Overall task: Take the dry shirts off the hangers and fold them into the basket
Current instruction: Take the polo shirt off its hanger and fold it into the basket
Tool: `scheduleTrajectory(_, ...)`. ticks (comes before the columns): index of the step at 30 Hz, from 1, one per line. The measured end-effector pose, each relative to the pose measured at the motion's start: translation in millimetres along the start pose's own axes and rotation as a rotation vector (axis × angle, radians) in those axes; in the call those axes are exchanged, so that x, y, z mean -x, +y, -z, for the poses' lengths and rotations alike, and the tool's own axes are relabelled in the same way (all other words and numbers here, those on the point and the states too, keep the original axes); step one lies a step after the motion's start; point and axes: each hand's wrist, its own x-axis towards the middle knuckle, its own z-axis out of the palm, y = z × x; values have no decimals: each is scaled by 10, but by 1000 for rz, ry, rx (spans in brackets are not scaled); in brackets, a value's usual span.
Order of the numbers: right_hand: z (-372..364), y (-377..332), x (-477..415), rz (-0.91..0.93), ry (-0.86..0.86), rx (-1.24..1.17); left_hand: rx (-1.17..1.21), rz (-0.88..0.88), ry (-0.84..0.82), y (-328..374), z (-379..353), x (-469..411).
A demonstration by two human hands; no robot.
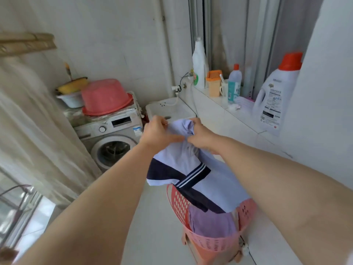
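— At the far left, what hangs there?
— A pale curtain (34, 115). Right of it stands a white washing machine (114, 142) with an upturned pink basin (106, 96) on top. Beside the basin, a yellow bowl (72, 86) sits in a paler one.

— And next along?
— A small white sink (170, 109) against the wall. In front of it the left grip (158, 133) is curled round the bunched top of a pale blue shirt (191, 169), thumb lying toward the other hand.

— The right grip?
— The right grip (200, 138) is just beside the left, fingers likewise closed on the gathered top edge. The shirt has a navy panel and white stripes. It hangs from both grips and its lower part drapes over the rim of a pink basket (208, 243). A purple garment (212, 222) lies inside the basket.

— Further right?
— A white tiled ledge (246, 119) carries a tall white bottle (199, 62), an orange-lidded tub (214, 83) and a red-capped bottle (234, 83). At the far end stands a big white detergent jug (275, 96) with an orange cap.
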Motion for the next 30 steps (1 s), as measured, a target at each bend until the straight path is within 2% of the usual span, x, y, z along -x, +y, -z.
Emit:
scheduleTrajectory(2,-2,-138,-138,-25,-28,-31,-151,-99,-48,8,149,-205)
scheduleTrajectory(5,-24,-255,-264,-64,-13,-147,-277,-153,-171,85,300,-397)
scheduleTrajectory(9,35,-234,-368,-112,71,-410,-163,-255,-171,166,437,-560)
scheduleTrajectory(13,88,-43,-379,-68,-123,-219,-75,-309,-164,286,572,-683)
scheduleTrajectory(15,109,75,-398,-75,-167,-133,-75,-319,-183,349,691,-766)
scheduleTrajectory(20,198,144,-483,-64,-316,-110,-76,-315,-169,491,1025,-892)
scheduleTrajectory(22,194,167,-507,-57,-281,-82,-43,-313,-162,526,1143,-896)
scheduleTrajectory(27,108,358,-585,-101,-10,156,65,-266,-136,484,1444,-907)
scheduleTrajectory(30,108,430,-607,-105,-43,205,79,-198,-92,359,1593,-935)
